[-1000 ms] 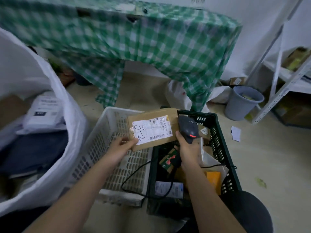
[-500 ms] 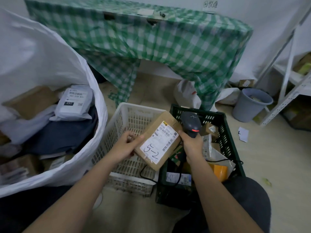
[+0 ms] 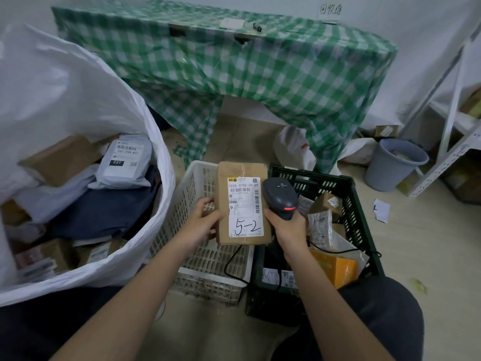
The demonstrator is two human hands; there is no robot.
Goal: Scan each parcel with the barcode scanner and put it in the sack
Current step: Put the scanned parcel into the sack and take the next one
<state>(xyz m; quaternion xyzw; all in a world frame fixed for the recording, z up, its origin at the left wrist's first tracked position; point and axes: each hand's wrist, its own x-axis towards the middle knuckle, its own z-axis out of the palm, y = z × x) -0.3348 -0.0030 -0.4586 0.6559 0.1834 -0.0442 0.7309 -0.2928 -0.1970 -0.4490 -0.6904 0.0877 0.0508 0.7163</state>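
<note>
Parcel (image 3: 240, 204), a brown cardboard box sealed with clear tape, stands upright on its short end in the air above the seam between the two crates, its white shipping label facing the camera. That label carries a yellow logo, printed barcodes and the handwritten mark "5-2" near its lower edge. The left hand (image 3: 204, 221) grasps the parcel's left edge, thumb on the front face and fingers curled behind. The right hand (image 3: 287, 227) is wrapped around the grip of the dark grey barcode scanner (image 3: 281, 198), whose head sits just beside the parcel's right edge, touching or nearly so, with a small red light glowing on its near face. A black cable (image 3: 230, 261) loops down from below the scanner over the near rim of the white crate.

Under the left hand lies the white slatted crate (image 3: 197, 256), showing only its bare lattice floor. To its right, under the right hand, the dark green crate (image 3: 351, 209) holds more parcels: a small brown carton (image 3: 326, 203), a clear packet (image 3: 318, 226), an orange box (image 3: 335, 268). At the left, a big white sack (image 3: 86, 105) gapes open, with a grey mailer bag (image 3: 125, 161), brown boxes and dark soft packages inside. Farther back stands a table draped in green checked cloth (image 3: 260, 61); at the far right a grey bucket (image 3: 393, 164) sits beside a white metal rack (image 3: 453, 144).
</note>
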